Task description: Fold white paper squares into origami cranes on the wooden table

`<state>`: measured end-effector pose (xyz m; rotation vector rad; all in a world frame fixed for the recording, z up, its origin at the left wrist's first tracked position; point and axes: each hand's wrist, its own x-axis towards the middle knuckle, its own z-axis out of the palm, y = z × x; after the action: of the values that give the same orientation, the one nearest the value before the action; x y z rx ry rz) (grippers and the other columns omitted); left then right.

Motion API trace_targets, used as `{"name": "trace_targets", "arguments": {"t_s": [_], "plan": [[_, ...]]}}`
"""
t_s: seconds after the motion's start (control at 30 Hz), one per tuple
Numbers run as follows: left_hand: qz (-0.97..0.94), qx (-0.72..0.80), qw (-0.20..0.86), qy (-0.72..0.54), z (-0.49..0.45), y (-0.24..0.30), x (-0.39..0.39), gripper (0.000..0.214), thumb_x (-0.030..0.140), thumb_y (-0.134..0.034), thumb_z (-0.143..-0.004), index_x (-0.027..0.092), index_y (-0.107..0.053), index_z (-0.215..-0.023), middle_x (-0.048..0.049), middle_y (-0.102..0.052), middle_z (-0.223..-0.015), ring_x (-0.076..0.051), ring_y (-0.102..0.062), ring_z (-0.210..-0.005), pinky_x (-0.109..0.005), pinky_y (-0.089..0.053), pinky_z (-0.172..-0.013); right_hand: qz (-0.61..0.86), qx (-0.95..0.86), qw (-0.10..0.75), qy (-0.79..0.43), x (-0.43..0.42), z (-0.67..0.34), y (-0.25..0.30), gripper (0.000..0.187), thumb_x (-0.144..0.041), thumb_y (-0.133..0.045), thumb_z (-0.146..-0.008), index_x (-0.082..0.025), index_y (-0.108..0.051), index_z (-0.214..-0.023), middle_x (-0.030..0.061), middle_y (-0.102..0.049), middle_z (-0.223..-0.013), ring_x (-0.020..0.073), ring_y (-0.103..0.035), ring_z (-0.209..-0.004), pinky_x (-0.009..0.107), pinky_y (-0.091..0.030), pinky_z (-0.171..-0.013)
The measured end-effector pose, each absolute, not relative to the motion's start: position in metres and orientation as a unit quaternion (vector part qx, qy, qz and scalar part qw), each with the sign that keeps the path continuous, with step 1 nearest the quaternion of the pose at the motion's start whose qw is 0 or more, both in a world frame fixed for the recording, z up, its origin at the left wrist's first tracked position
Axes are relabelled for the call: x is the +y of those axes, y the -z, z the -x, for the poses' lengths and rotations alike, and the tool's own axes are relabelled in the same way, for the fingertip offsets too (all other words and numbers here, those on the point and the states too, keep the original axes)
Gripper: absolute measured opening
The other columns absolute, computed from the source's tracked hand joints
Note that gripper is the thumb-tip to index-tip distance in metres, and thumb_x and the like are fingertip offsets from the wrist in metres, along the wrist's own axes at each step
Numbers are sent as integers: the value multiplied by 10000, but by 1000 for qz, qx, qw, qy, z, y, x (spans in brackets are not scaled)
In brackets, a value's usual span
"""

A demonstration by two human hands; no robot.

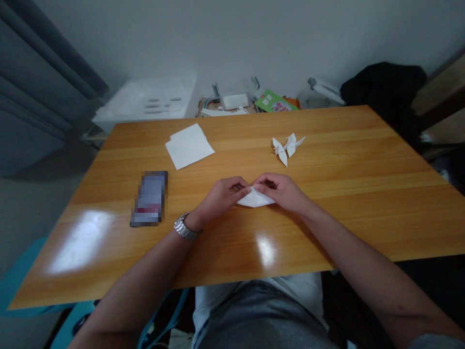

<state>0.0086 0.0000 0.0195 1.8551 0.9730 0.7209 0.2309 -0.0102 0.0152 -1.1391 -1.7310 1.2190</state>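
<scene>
As the hands (221, 198) pinch paper (256, 198), origami cranes (286, 149) lie beyond

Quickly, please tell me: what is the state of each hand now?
Left hand: closed, holding the folded white paper.
Right hand: closed, holding the same paper.

White paper (256, 198) on an orange woodgrain table (327, 145).

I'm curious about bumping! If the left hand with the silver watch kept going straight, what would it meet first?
The left hand would meet the folded white paper at its fingertips first, then the right hand, though depth is hard to judge.
</scene>
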Motion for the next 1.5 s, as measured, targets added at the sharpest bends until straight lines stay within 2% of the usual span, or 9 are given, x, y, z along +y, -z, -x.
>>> {"name": "trace_targets", "arguments": {"t_s": [0.13,0.3,0.63,0.9,1.07,1.5], "plan": [[-743,398,450,-295,-9,-17,2,288,427,-629,-951,152,-713,-944,-48,-744,-887,-157,-679,-812,-242,-521,-737,447,-650,358,-500,-9,-232,-14,282,-459,-697,-878,-180,-723,-898,31,-718,-815,162,-621,-712,282,-460,-656],[-724,418,448,-317,-8,-14,4,270,413,-638,-936,150,-701,-927,-53,-742,-877,-162,-683,-801,-248,-531,-730,448,-634,352,-523,-7,-235,-10,273,-433,-750,-832,-182,-745,-939,54,-768,-909,187,-679,-781,310,-518,-732],[-746,415,419,-309,-11,-16,-3,247,411,-642,-948,173,-705,-970,-38,-746,-897,-156,-695,-814,-234,-535,-726,460,-721,330,-400,-11,-235,-10,171,-352,-669,-912,-216,-772,-925,37,-784,-922,204,-702,-833,320,-513,-770],[-738,438,391,-334,-11,-18,-1,246,398,-638,-955,166,-700,-902,-27,-732,-823,-138,-670,-743,-209,-500,-650,471,-698,353,-408,-10,-233,-13,185,-358,-691,-894,-202,-761,-964,46,-784,-947,204,-706,-852,315,-520,-782],[-710,457,409,-346,-11,-16,2,259,414,-664,-926,159,-700,-894,-32,-733,-812,-142,-669,-728,-213,-499,-630,489,-668,381,-412,-7,-235,-12,195,-377,-711,-870,-191,-743,-918,49,-769,-895,198,-690,-798,312,-512,-734],[-706,442,454,-317,-10,-15,1,246,401,-692,-879,156,-674,-876,-27,-702,-788,-129,-642,-704,-208,-497,-610,499,-681,356,-401,-7,-235,-10,188,-384,-688,-878,-203,-736,-894,44,-759,-861,201,-668,-768,322,-495,-710]]}}
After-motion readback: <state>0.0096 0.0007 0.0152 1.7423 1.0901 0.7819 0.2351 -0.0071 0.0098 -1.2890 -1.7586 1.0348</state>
